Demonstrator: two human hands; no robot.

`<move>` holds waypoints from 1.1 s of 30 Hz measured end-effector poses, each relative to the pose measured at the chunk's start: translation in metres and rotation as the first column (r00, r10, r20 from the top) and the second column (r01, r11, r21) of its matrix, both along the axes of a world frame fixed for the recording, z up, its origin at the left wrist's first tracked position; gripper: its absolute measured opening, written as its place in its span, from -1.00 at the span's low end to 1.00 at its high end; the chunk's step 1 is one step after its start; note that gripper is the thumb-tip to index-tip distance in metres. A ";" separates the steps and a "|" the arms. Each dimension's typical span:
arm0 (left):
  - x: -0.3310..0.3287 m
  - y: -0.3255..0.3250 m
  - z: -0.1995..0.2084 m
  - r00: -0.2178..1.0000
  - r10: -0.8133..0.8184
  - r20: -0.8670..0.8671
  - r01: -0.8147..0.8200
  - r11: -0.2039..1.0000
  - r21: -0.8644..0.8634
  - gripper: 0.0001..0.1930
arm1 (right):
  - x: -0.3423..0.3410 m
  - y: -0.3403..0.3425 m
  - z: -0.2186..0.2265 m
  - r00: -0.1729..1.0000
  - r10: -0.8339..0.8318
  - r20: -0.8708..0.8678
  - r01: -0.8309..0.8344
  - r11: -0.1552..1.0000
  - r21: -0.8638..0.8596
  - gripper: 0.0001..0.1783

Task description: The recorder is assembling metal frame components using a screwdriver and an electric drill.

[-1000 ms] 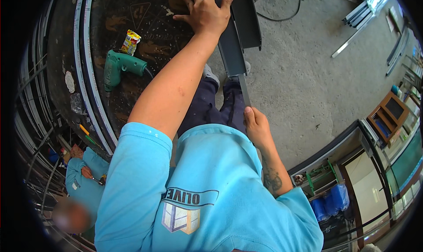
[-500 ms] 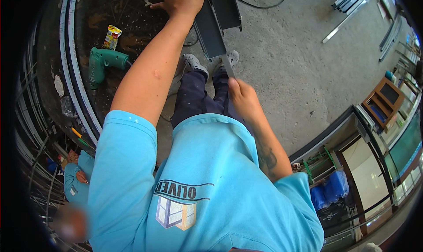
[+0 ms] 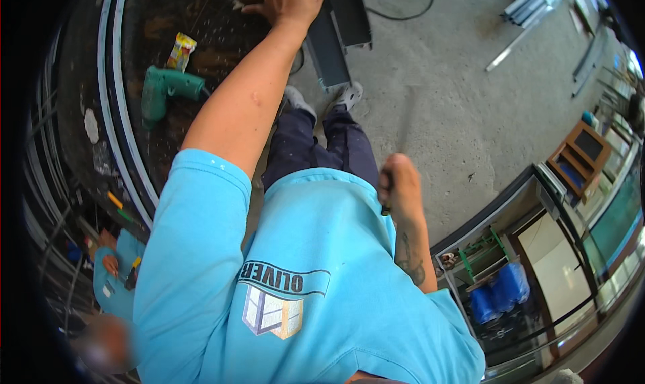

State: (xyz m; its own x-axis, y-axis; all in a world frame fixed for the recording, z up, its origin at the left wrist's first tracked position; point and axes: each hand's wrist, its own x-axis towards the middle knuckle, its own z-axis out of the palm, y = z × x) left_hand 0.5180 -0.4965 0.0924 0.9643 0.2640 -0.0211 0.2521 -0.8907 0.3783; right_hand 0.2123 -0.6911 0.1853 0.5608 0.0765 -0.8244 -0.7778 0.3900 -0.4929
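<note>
My left hand (image 3: 292, 1) lies with thumb and fingers spread at the bench edge, against a dark grey metal channel profile (image 3: 328, 55); its fingertips run past the upper border. A second dark channel (image 3: 351, 14) is beside the first, both jutting out over the floor. In my right hand (image 3: 403, 181), closed at my right side, is the dark handle of a long flat file (image 3: 407, 118). The file's blade is smeared by motion and points up, apart from the channel's end.
On the dark bench (image 3: 144, 21) lie a green power drill (image 3: 168, 92), a yellow packet (image 3: 181, 51) and long pale strips (image 3: 117, 81). A co-worker's hand (image 3: 111, 264) shows at lower left. Metal profiles (image 3: 527, 4), a brown wooden frame (image 3: 579, 159) and a cable (image 3: 403, 14) are around the floor.
My right hand has drawn the file back from the channel's end, moving down and to the right. My left hand has stayed by the channel.
</note>
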 end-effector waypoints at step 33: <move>0.002 -0.001 0.026 0.995 0.060 -0.084 -0.066 0.995 -0.068 -0.39 | 0.149 0.117 0.032 0.687 -0.197 -0.700 0.499 0.828 0.256 -0.75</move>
